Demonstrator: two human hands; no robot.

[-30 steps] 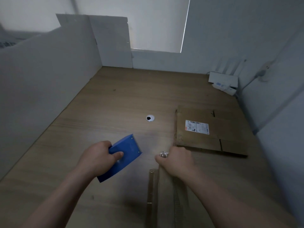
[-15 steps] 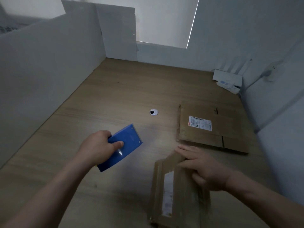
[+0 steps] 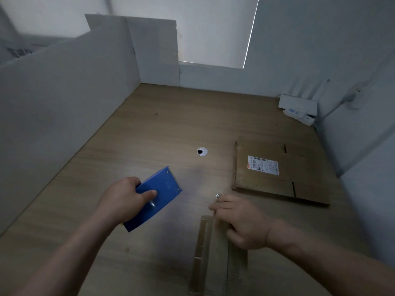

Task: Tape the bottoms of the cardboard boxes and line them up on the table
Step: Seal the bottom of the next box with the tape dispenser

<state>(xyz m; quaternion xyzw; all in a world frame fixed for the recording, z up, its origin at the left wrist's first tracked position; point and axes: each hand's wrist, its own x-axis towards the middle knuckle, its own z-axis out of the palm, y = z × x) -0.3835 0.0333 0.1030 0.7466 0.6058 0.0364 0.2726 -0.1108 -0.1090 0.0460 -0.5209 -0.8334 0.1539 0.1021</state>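
Two hands are in view, the left hand (image 3: 121, 201) and the right hand (image 3: 241, 223). There is one blue tape dispenser (image 3: 158, 197), held in the left hand's grip. Flattened cardboard boxes number two: the near box (image 3: 215, 263) lies under the right hand, though blur hides how the fingers lie on it, and the far box (image 3: 299, 184) lies beyond that hand, apart from it. The far box carries one white label (image 3: 263, 165). One round grommet (image 3: 202, 151) sits in the one table (image 3: 171, 124), beyond both hands. One white router (image 3: 298, 103) stands farthest from the grip; its antennas are too faint to count.
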